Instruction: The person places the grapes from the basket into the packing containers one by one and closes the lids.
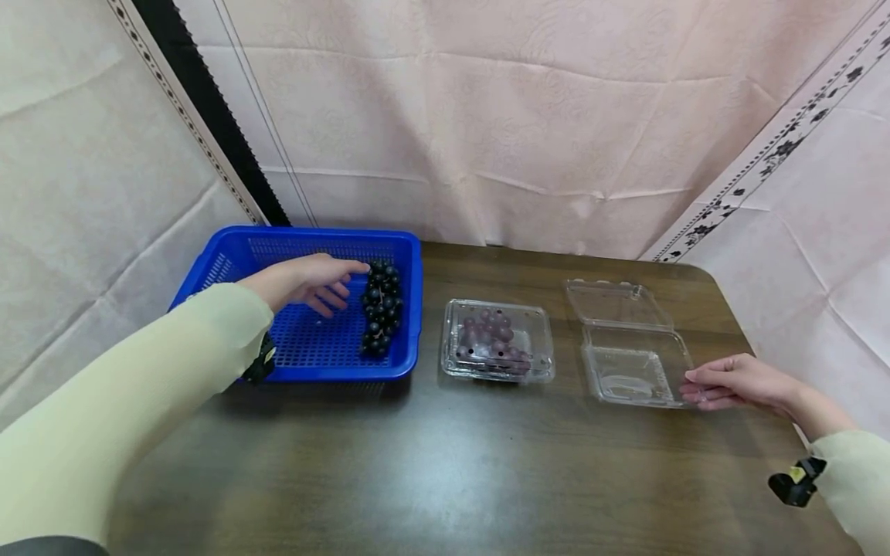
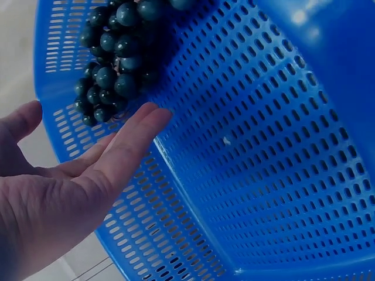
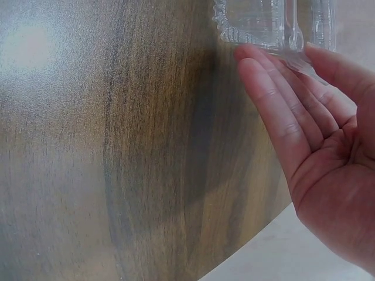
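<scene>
In the head view my left hand (image 1: 313, 279) reaches into a blue plastic basket (image 1: 278, 376), its fingers loosely extended. Close by its fingertips lies a bunch of dark grapes (image 1: 382, 309), along the basket's right side. The left wrist view shows a gap between the thumb and the grapes (image 2: 106, 77); nothing is held. At the right, my right hand (image 1: 740, 384) pinches the near right corner of an open clear plastic clamshell box (image 1: 599, 378). In the right wrist view, the box's corner (image 3: 299, 58) sits between thumb and fingers.
A closed clear clamshell box (image 1: 535, 363) with reddish-purple grapes (image 1: 490, 330) inside stands between the basket and the open box. All stand on a brown wooden table (image 1: 431, 479). Pale cloth (image 1: 487, 116) hangs behind it and at both sides.
</scene>
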`<action>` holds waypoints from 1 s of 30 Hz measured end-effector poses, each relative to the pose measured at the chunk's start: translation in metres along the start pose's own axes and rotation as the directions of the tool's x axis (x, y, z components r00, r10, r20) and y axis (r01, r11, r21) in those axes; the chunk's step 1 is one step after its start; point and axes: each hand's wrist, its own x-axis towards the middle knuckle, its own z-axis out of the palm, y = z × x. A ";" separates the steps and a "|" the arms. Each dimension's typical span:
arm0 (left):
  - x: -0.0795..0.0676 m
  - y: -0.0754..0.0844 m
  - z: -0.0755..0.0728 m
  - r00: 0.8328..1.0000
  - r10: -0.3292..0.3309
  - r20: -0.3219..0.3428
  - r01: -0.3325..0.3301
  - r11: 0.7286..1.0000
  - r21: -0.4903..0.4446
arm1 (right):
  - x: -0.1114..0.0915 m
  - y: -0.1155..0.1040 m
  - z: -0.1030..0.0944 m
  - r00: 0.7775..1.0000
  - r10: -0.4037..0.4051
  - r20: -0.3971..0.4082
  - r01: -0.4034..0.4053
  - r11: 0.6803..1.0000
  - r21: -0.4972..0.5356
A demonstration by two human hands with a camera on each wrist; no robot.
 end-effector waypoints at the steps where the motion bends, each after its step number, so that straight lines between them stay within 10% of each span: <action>1: 0.002 0.000 0.000 1.000 -0.004 0.001 0.004 1.000 0.005 | 0.000 0.000 0.000 1.000 0.004 -0.003 -0.004 1.000 -0.004; 30: 0.037 0.007 0.017 0.994 -0.106 -0.033 0.106 0.994 -0.023 | 0.005 -0.005 0.000 0.999 0.004 0.034 -0.005 0.999 0.039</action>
